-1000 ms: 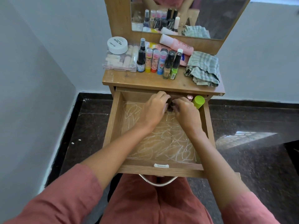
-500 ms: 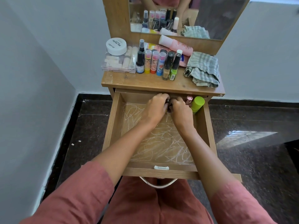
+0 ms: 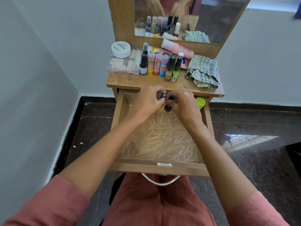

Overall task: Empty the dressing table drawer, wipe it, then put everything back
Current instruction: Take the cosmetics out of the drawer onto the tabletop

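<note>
The wooden drawer [image 3: 160, 168] is pulled out, its floor covered in white scribbles. At its far end my left hand [image 3: 147, 101] is closed around a small bottle with a dark cap [image 3: 163, 95] and amber body. My right hand [image 3: 184, 103] is closed around another small dark bottle [image 3: 167, 108] right beside it. A green-capped container [image 3: 200, 101] stands in the drawer's far right corner. On the table top stand several small cosmetic bottles [image 3: 160, 66], a white jar [image 3: 121, 49] on a clear box [image 3: 123, 64], a pink tube [image 3: 177, 48] and a checked cloth [image 3: 202, 70].
A mirror [image 3: 187, 17] rises behind the table top. A white wall is close on the left, dark polished floor lies on both sides. The drawer's metal handle [image 3: 160, 181] hangs over my lap.
Both hands have lifted slightly at the drawer's far end, bringing small bottles up into view between the fingers. The small pink-capped item beside the green container is now hidden behind my right hand.
</note>
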Motion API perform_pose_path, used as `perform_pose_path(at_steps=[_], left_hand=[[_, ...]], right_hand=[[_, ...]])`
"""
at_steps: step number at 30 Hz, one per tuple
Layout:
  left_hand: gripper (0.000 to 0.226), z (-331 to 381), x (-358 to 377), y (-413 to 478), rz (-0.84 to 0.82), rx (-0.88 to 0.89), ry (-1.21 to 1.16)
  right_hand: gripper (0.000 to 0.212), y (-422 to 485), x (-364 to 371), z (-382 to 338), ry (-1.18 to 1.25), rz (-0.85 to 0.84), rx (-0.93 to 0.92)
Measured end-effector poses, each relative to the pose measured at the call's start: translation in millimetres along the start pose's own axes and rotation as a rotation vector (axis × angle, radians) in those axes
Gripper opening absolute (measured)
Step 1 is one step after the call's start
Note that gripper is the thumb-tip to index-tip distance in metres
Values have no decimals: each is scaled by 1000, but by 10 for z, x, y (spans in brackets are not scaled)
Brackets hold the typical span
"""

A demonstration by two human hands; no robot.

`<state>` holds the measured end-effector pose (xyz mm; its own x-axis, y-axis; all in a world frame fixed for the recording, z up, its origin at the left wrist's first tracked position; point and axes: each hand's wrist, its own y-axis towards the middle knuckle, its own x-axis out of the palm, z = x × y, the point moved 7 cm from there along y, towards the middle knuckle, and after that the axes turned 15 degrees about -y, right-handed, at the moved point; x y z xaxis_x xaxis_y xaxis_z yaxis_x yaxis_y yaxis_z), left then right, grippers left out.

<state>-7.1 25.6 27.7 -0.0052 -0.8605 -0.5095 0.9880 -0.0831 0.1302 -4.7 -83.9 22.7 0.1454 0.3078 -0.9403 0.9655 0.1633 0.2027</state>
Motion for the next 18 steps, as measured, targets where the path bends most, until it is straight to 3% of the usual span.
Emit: perform_pose_path(at_steps=[8, 13, 18], left_hand=[[18, 265, -732, 168, 166, 57, -61], [18, 228, -985, 320, 239, 50, -57], [19, 134, -1047, 404, 267, 37, -22]], right_hand=[[19, 341, -443, -419, 190, 93, -55], [12, 623, -423, -608, 231, 92, -75], [21, 793, -308, -730, 214, 64, -100]])
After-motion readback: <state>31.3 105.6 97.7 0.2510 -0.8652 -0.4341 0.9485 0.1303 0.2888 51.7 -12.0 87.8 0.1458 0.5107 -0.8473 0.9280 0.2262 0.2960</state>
